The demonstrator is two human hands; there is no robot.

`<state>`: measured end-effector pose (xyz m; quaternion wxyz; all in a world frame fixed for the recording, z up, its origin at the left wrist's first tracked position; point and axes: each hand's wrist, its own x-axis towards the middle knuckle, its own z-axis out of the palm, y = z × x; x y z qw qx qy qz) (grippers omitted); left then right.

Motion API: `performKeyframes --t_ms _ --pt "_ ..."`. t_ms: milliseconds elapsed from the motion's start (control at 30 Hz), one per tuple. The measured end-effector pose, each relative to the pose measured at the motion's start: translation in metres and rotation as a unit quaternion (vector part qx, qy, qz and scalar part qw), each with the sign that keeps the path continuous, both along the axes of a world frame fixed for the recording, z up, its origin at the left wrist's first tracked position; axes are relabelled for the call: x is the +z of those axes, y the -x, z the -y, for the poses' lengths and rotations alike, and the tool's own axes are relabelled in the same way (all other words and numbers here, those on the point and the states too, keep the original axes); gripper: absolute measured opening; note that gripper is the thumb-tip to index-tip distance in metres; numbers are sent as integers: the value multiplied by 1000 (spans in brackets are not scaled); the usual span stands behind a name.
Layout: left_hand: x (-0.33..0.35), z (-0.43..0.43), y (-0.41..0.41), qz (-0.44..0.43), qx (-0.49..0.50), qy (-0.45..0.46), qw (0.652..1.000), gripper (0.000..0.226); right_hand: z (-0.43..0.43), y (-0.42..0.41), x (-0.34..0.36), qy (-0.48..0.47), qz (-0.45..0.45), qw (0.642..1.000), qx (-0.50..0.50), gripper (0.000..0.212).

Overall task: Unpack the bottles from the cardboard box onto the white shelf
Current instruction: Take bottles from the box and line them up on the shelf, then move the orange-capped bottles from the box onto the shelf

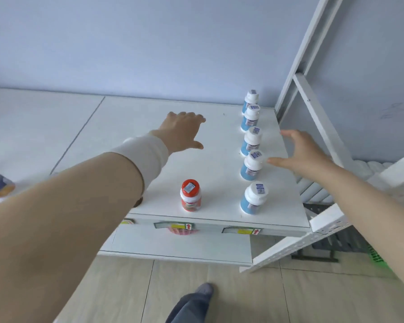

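Head view: nothing is being gripped by either hand. The left hand [181, 131] is being held palm-down with fingers spread wide over the white shelf [126, 117], beyond the red-capped bottle [190, 195]; contact with the board cannot be told. The right hand [306, 155] is being held open with fingers loosely curved, right of the red-capped bottle and further back. Its thumb tip is being placed at or just beside the cap of the second blue bottle [252, 165]; touch cannot be told.

Task items: five blue bottles [251, 143] are being shown upright in one row. It is running back from the front blue bottle [252, 198], which is level with the red-capped bottle, to its right. The cardboard box is not being shown.

Risks, judged:
- The second blue bottle is being crowded by the thumb. With the row packed close, a domino fall is being invited by any sideways nudge.
- The red-capped bottle and front blue bottle are being shown close to the front edge. Either could be clipped by the sleeve [147, 155] or a forearm on pull-back and dropped to the floor.
- Tall, narrow bodies: little tip margin is being assumed.

Surface/room: the board looks smooth and white, so sliding is being expected. A price label strip [174, 226] is being carried on the edge below the red-capped bottle, with a lower board [180, 241] under that. A pale blue wall [149, 43] is being seen behind, a white frame upright [310, 50] far right, and a tiled floor [231, 299] and a shoe [204, 289] below.
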<state>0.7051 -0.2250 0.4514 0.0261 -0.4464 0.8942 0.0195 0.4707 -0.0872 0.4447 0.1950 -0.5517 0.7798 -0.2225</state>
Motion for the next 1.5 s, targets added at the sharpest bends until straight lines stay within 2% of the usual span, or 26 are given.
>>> performKeyframes --t_ms 133,267,467,700,967,1067,1333,1500 --pt "26 -31 -62 39 80 33 996 55 15 -60 28 -9 -104 992 68 77" --pt "46 -55 -141 63 147 54 986 54 37 -145 50 -21 -178 974 139 72" --pt "51 -86 -304 51 267 27 962 54 62 -310 61 -11 -186 952 242 65" --pt "31 -125 -542 3 406 7 914 58 82 -558 41 4 -201 913 356 60" --pt "-40 -201 -759 -10 564 -83 822 57 72 -813 -8 -8 -253 828 501 55" --pt "-77 -218 -803 -8 583 -122 803 59 75 -869 -37 -33 -275 800 532 55" --pt "-140 -211 -928 -16 667 -193 720 73 113 -1030 -117 -56 -299 720 623 51" --pt "-162 -200 -985 -50 696 -226 680 60 127 -1119 -148 -65 -324 659 676 54"
